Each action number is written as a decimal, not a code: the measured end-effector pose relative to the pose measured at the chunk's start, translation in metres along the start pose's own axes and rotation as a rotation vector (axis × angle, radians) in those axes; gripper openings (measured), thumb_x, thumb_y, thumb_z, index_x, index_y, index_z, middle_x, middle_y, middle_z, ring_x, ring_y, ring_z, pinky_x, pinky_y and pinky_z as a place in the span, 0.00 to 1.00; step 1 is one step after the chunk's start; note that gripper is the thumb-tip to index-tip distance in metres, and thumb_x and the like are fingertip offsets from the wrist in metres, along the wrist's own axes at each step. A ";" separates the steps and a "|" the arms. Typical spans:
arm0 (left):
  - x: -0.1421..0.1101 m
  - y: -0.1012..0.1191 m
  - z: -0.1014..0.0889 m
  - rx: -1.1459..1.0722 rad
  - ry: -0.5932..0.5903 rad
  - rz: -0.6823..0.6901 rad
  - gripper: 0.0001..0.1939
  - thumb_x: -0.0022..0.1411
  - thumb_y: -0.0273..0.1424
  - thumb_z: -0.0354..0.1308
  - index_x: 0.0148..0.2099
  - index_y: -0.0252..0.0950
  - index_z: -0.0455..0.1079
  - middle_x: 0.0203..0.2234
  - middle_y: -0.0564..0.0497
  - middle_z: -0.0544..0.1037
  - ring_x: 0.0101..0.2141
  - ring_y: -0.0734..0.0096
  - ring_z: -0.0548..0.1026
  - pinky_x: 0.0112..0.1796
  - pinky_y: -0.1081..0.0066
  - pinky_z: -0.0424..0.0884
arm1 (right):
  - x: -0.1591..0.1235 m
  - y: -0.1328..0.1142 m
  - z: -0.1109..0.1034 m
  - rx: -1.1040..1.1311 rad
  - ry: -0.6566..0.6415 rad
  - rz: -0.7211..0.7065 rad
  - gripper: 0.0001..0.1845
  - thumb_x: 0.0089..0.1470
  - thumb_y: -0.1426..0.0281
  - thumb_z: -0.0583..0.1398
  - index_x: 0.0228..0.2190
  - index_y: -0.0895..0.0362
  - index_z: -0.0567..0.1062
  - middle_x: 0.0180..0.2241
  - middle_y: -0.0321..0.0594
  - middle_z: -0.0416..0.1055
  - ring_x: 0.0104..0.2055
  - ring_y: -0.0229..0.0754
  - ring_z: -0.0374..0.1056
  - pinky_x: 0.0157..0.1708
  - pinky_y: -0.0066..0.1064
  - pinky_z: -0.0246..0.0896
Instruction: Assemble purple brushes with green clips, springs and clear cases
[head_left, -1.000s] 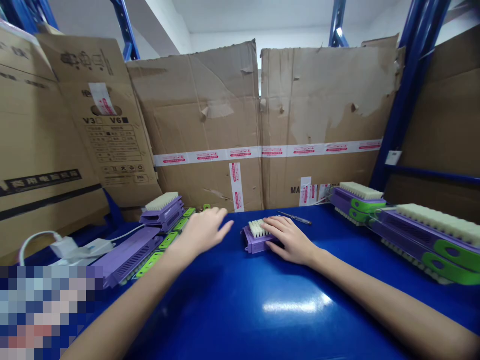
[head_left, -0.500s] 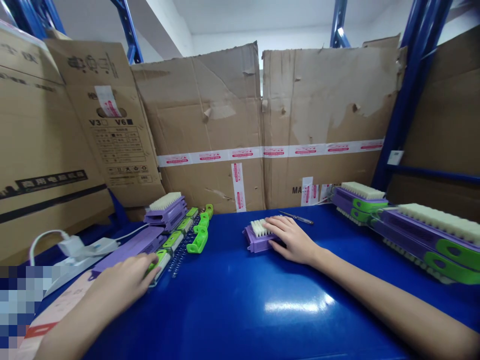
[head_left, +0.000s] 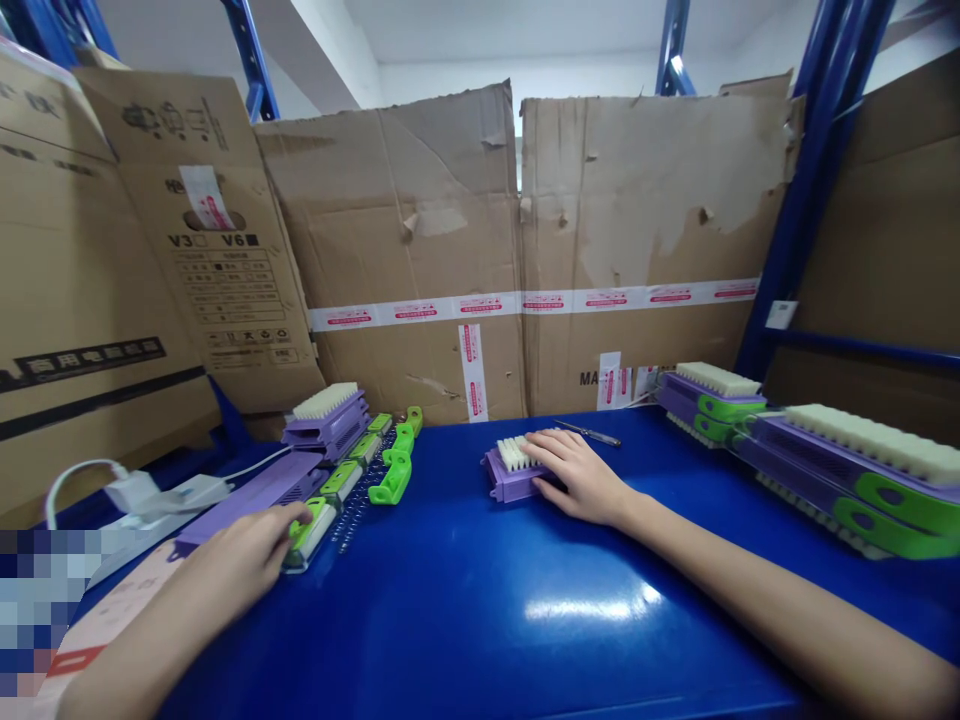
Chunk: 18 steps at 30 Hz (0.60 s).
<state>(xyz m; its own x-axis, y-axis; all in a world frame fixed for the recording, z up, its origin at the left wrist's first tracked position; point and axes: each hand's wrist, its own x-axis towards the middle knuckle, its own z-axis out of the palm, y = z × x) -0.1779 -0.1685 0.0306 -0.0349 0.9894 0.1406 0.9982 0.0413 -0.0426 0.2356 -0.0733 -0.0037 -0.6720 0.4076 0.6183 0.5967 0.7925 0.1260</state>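
Observation:
My left hand [head_left: 251,550] is at the near end of a row of green and white blocks, its thumb and fingers closed on the nearest block [head_left: 311,533]. My right hand [head_left: 574,475] grips a purple brush head [head_left: 514,485] with cream bristles, lying bristles up on the blue table [head_left: 480,600]. Its fingers lie over the bristles, and the thumb is against the near side. Beside the row lie several thin coil springs [head_left: 351,510] and bright green handle-shaped parts [head_left: 394,478]. Flat purple plates [head_left: 262,492] lie left of the row.
A stack of purple parts with a bristle pad [head_left: 326,402] stands at the back left. Purple and green brushes [head_left: 847,470] are piled at the right. A screwdriver [head_left: 589,432] lies behind my right hand. A white power strip [head_left: 161,510] is at the left; cardboard [head_left: 420,220] walls the back.
The nearest green and white block has shifted slightly towards me and away from the row, with my left hand on it. My right hand stays on the brush head. The view has turned slightly.

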 end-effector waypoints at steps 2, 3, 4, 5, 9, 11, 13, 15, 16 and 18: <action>0.003 -0.004 0.001 -0.002 0.017 0.020 0.20 0.59 0.27 0.40 0.48 0.39 0.68 0.40 0.47 0.78 0.39 0.59 0.75 0.39 0.66 0.66 | 0.000 0.000 -0.001 0.003 0.001 0.001 0.24 0.57 0.67 0.53 0.55 0.58 0.63 0.54 0.51 0.64 0.56 0.50 0.58 0.52 0.48 0.56; 0.004 -0.005 0.000 0.000 0.030 0.025 0.20 0.59 0.27 0.40 0.49 0.39 0.68 0.40 0.46 0.78 0.39 0.58 0.75 0.39 0.65 0.66 | 0.000 -0.001 -0.001 0.004 0.000 0.002 0.24 0.57 0.67 0.53 0.55 0.58 0.63 0.54 0.51 0.64 0.56 0.50 0.58 0.53 0.48 0.56; 0.004 -0.006 0.000 0.007 0.038 0.031 0.21 0.58 0.28 0.40 0.49 0.39 0.68 0.40 0.46 0.78 0.39 0.58 0.75 0.39 0.65 0.66 | 0.000 -0.001 -0.001 0.004 -0.002 0.002 0.24 0.57 0.67 0.53 0.55 0.58 0.63 0.54 0.51 0.64 0.56 0.51 0.58 0.52 0.48 0.56; 0.005 -0.006 -0.002 0.014 0.038 0.037 0.21 0.58 0.28 0.41 0.50 0.39 0.68 0.40 0.46 0.78 0.40 0.57 0.75 0.40 0.65 0.65 | 0.000 -0.001 -0.001 0.005 -0.003 0.002 0.24 0.57 0.67 0.53 0.56 0.58 0.63 0.54 0.51 0.64 0.56 0.51 0.58 0.52 0.48 0.56; 0.007 -0.002 -0.009 0.019 -0.019 0.030 0.21 0.58 0.30 0.43 0.51 0.39 0.68 0.39 0.47 0.78 0.40 0.58 0.74 0.39 0.67 0.65 | 0.000 0.000 -0.001 0.008 -0.004 -0.002 0.25 0.58 0.67 0.52 0.56 0.56 0.62 0.55 0.51 0.63 0.55 0.52 0.58 0.52 0.50 0.56; 0.010 0.000 -0.013 -0.010 -0.049 0.014 0.22 0.57 0.30 0.44 0.51 0.38 0.68 0.37 0.47 0.79 0.39 0.59 0.75 0.38 0.69 0.65 | 0.000 0.000 -0.001 0.005 -0.007 -0.001 0.25 0.58 0.67 0.52 0.56 0.57 0.62 0.55 0.51 0.63 0.56 0.51 0.58 0.52 0.49 0.55; 0.014 0.001 -0.017 -0.036 -0.071 -0.002 0.21 0.56 0.29 0.46 0.51 0.36 0.69 0.31 0.49 0.79 0.34 0.62 0.75 0.34 0.71 0.63 | 0.001 -0.001 -0.001 0.004 -0.012 0.001 0.24 0.58 0.67 0.52 0.56 0.58 0.62 0.55 0.51 0.63 0.56 0.51 0.58 0.52 0.48 0.55; 0.017 0.001 -0.018 -0.047 -0.085 -0.002 0.21 0.54 0.29 0.48 0.50 0.35 0.70 0.25 0.52 0.77 0.30 0.65 0.74 0.31 0.73 0.61 | 0.001 -0.001 -0.002 0.003 -0.011 0.003 0.24 0.57 0.67 0.52 0.56 0.58 0.63 0.55 0.51 0.63 0.56 0.51 0.58 0.53 0.48 0.55; 0.019 0.000 -0.019 -0.046 -0.087 0.003 0.21 0.53 0.29 0.49 0.49 0.35 0.70 0.23 0.53 0.76 0.28 0.66 0.73 0.30 0.74 0.61 | 0.001 -0.001 -0.002 0.001 -0.009 0.003 0.24 0.57 0.67 0.53 0.56 0.58 0.63 0.55 0.51 0.63 0.56 0.51 0.58 0.53 0.48 0.55; 0.021 -0.003 -0.018 -0.043 -0.078 0.029 0.20 0.53 0.29 0.50 0.48 0.35 0.71 0.23 0.53 0.75 0.28 0.67 0.72 0.29 0.74 0.60 | 0.000 -0.001 -0.002 -0.004 -0.005 0.003 0.24 0.58 0.67 0.52 0.55 0.58 0.63 0.55 0.51 0.63 0.55 0.51 0.58 0.53 0.48 0.55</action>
<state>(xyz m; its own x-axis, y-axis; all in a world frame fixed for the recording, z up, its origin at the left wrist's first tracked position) -0.1803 -0.1501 0.0517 -0.0078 0.9980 0.0626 1.0000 0.0080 -0.0025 0.2352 -0.0749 -0.0022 -0.6725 0.4125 0.6144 0.6006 0.7893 0.1275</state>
